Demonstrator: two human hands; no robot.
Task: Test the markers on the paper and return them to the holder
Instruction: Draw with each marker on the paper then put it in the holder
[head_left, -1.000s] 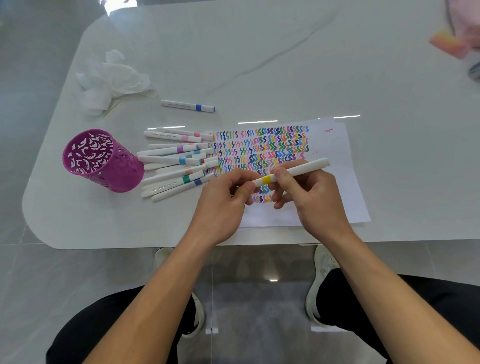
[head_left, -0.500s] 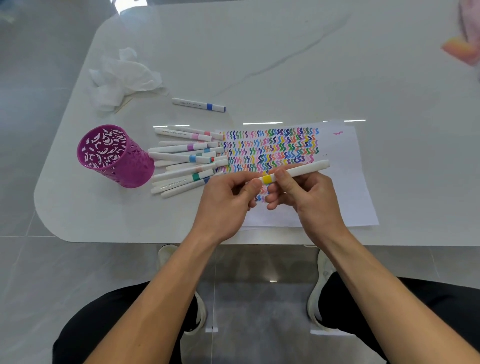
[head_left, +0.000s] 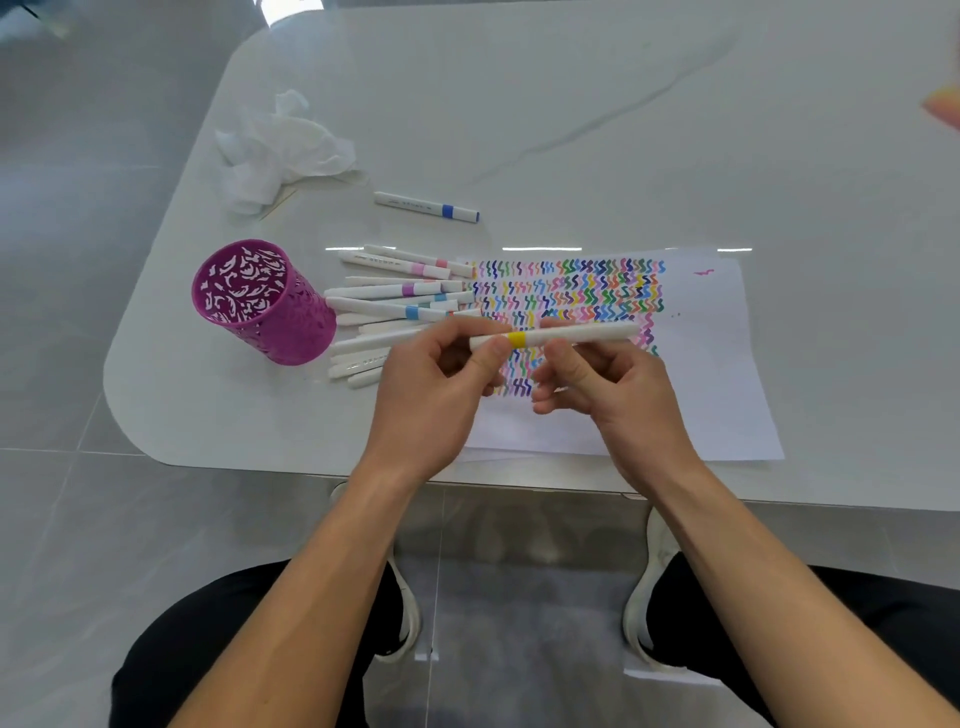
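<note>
At the far left of the white surface (head_left: 571, 130) lies a crumpled tissue (head_left: 280, 150). Nearer the person, the purple holder (head_left: 260, 304) stands upright with its mouth open to the camera. Just beside it, a loose pile of capped markers (head_left: 395, 306) lies flat, their ends reaching the left edge of the paper (head_left: 717, 364); the nearest ones are partly hidden behind the left hand (head_left: 431, 400). A blue marker (head_left: 426, 206) lies alone farther back, apart from the pile. The left hand's grip pinches the cap end of the yellow marker (head_left: 517, 340) between thumb and fingertips. The marker is held level above the paper's coloured zigzag rows, cap pointing left. The right hand (head_left: 623, 400) pinches the white barrel just right of the yellow band, the other fingers curled under. The paper lies flat near the front edge, its right part unmarked but for a small pink squiggle.
</note>
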